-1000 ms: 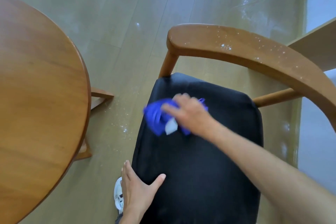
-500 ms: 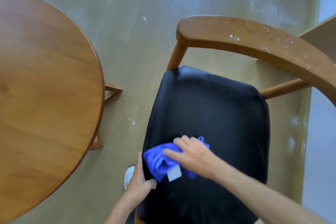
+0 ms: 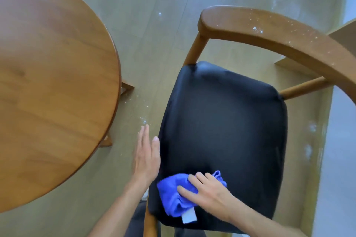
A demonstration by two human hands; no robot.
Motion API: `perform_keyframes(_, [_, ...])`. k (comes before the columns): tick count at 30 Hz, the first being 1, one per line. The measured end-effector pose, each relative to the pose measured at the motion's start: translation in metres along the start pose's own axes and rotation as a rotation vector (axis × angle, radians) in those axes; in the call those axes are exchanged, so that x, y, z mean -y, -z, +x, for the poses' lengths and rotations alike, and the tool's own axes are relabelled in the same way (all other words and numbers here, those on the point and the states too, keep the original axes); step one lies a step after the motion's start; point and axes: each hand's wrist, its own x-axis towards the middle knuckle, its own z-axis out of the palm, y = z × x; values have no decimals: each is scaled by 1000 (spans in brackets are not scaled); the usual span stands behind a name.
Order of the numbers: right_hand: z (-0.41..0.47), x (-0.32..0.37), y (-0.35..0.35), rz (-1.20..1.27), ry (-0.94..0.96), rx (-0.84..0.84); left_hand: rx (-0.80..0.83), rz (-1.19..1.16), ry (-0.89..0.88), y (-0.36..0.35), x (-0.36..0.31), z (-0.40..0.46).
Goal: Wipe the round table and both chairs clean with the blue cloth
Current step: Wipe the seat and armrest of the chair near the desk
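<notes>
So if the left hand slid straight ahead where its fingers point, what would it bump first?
Probably nothing soon: the left hand points along the black seat edge, toward white crumbs on the floor. Depth is unclear.

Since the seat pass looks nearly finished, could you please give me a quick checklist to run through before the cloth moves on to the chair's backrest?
1. Blue cloth under control: ok, right hand presses it flat on the black seat.
2. Left hand out of the wiping path: ok, open beside the seat's left edge.
3. Seat free of specks: ok as far as visible; under the cloth cannot tell.
4. Backrest rail clean: not ok, white specks scattered on it.
5. Round table top clean: ok, no specks visible.
6. Second chair: cannot tell, not in view.
</notes>
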Motion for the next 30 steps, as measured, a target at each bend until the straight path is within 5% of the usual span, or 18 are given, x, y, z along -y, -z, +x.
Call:
perform_keyframes(3, [7,-57,13,-57,106,39,18,327,-217,5,-3,2])
perform_keyframes(6, [69,-120,30,-87,-406,-220,-9,486,-372,7,0,2])
perform_keyframes(8, [115,-145,43,27,-834,-231,-25,518,-401,7,4,1])
perform_keyframes(10, [141,-135,43,71,-1048,-241,-56,521,-416,9,5,2])
perform_keyframes(14, [107,-44,14,-12,-525,-282,-99,519,-572,17,-14,9])
perform_keyframes(19, [50,-46,19,243,-106,-41,206,663,-883,-3,-43,14])
perform_keyframes(21, [22,-80,23,269,-167,-5,278,743,-875,-14,-46,20])
perform_keyframes(24, [-32,-137,22,172,-539,-141,303,880,-923,-29,-42,23])
perform_keyframes(27, [-53,-157,1,98,-899,-42,246,940,-1009,-46,-26,15])
perform_keyframes(30, [-43,-145,-29,76,-987,-14,122,957,-1085,-53,-5,1])
